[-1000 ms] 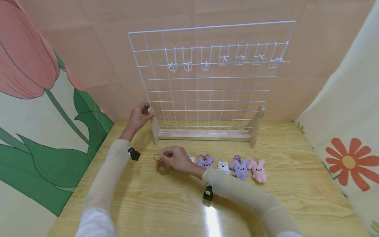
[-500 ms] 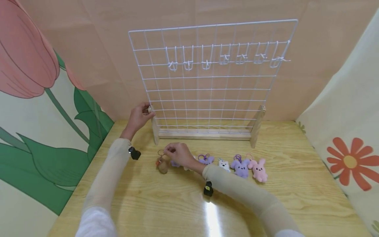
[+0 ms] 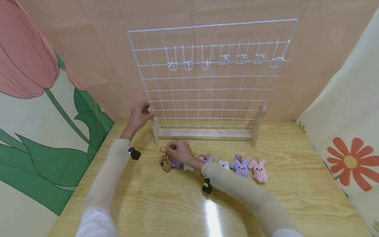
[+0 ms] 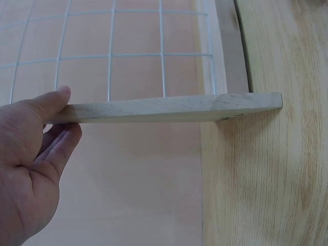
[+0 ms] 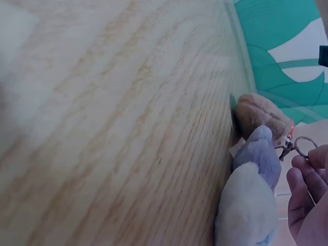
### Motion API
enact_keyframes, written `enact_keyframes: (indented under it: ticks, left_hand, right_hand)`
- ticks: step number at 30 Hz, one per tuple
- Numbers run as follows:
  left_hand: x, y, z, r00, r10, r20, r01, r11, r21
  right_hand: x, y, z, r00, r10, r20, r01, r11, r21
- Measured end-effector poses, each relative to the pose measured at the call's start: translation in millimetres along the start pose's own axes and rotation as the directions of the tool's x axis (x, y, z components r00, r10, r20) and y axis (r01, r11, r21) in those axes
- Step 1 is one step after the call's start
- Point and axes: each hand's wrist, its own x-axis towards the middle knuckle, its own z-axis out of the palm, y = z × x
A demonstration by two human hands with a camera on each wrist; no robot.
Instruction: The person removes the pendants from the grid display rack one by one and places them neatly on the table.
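My left hand (image 3: 139, 117) pinches the top of the wooden left upright (image 4: 169, 106) of the rack, thumb on one face and fingers on the other. With my right hand (image 3: 181, 152) I pinch the metal ring (image 5: 306, 146) of a brown plush keychain (image 3: 165, 164), which hangs with its lower end at the tabletop. An orange bit shows near its clasp. Right beside it lie a purple plush keychain (image 5: 259, 154) and a white one (image 5: 246, 210), both partly hidden by my right hand in the head view.
The white wire grid rack (image 3: 207, 89) carries a row of several hooks (image 3: 206, 64). More plush keychains lie right of my right hand: a white one (image 3: 224, 164), a purple one (image 3: 241, 168) and a pink one (image 3: 258, 170), plus another purple one behind my wrist.
My right hand has shifted slightly back and right, drawing the brown keychain by its ring; the plush has turned more upright. My left hand stays on the upright.
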Motion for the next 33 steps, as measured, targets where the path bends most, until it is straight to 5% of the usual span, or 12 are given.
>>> enact_keyframes:
  ticks: [22, 33]
  left_hand:
    - [-1.4, -1.3, -0.2, 1.000, -0.006, 0.015, 0.006, 1.000, -0.019]
    - [0.5, 0.1, -1.1, 1.000, -0.013, 0.016, 0.013, 1.000, 0.002]
  right_hand:
    - [5, 12, 3, 1.000, 0.016, 0.015, -0.014, 0.991, -0.131]
    - [2, 16, -5, 0.999, 0.031, 0.040, -0.028, 0.997, -0.078]
